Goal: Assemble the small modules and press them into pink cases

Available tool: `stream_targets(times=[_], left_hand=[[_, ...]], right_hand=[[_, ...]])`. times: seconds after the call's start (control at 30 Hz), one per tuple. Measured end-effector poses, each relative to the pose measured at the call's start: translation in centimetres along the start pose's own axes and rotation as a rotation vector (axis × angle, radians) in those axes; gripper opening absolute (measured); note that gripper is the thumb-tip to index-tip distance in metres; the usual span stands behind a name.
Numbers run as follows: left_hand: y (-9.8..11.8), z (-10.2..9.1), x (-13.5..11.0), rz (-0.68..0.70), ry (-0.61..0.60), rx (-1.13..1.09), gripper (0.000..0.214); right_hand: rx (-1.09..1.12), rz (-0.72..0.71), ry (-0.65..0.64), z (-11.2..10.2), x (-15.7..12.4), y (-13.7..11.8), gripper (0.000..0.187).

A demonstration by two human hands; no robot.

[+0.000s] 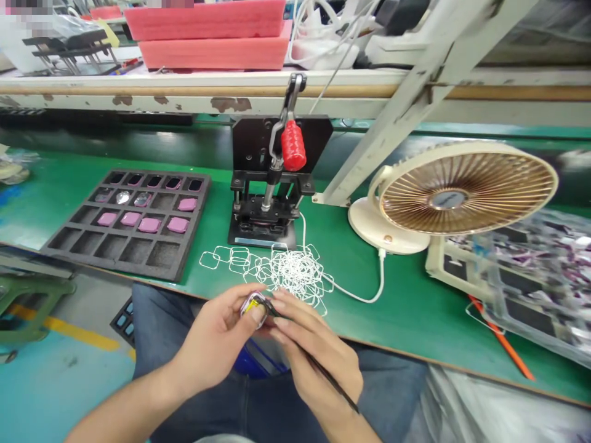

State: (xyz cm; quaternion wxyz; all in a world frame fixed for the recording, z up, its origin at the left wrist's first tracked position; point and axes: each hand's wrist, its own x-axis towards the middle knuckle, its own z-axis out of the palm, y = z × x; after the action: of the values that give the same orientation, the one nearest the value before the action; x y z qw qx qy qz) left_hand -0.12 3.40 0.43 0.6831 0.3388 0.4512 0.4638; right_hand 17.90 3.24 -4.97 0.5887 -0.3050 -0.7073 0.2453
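My left hand (pixel 215 335) is closed around a small smartwatch case (pixel 246 306) with a shiny rim, its thumb pressing near a yellow piece inside. In my right hand (pixel 318 351) is a pair of slim black tweezers (pixel 330 383), held like a pen, with the tip at the watch case's right edge. Fingers partly hide the case and the tweezers' tip. Just beyond my hands lies a tangled pile of white square rings (pixel 295 271) on the green table (pixel 415 295).
A black toggle press (pixel 265 212) with a red handle (pixel 293 146) stands behind the rings. To the left is a grey foam tray (pixel 170 261) with pink and dark watch parts. On the right are a fan (pixel 388 237), an orange stick (pixel 508 351) and clear trays (pixel 517 307).
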Motion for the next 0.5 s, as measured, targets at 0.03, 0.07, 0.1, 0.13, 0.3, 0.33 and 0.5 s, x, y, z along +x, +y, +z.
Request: stream_targets(times=[0.03, 0.07, 0.1, 0.13, 0.3, 0.33, 0.5], left_hand=[[-0.02, 0.03, -0.02, 0.006, 0.006, 0.013, 0.039], [-0.06, 0.04, -0.02, 0.013, 0.011, 0.025, 0.038], [-0.11, 0.03, -0.03, 0.019, 0.017, 0.036, 0.038], [-0.16, 0.02, -0.04, 0.024, 0.023, 0.045, 0.038], [-0.4, -0.01, -0.08, 0.047, 0.048, 0.099, 0.036], [-0.46, -0.03, -0.09, 0.052, 0.055, 0.112, 0.035], [-0.91, -0.19, -0.06, 0.069, 0.094, 0.175, 0.036]], right_hand=[[0.013, -0.005, -0.003, 0.06, -0.12, 0.1, 0.043], [0.021, -0.009, -0.004, 0.14, -0.2, 0.16, 0.043], [0.024, -0.012, -0.005, 0.23, -0.23, 0.17, 0.043], [0.023, -0.013, -0.007, 0.31, -0.24, 0.15, 0.043], [-0.001, 0.003, -0.002, 0.63, -0.15, 0.01, 0.043], [-0.003, 0.008, -0.002, 0.65, -0.15, 0.01, 0.043], [-0.049, -0.022, -0.039, 0.59, -0.5, 0.41, 0.046]])
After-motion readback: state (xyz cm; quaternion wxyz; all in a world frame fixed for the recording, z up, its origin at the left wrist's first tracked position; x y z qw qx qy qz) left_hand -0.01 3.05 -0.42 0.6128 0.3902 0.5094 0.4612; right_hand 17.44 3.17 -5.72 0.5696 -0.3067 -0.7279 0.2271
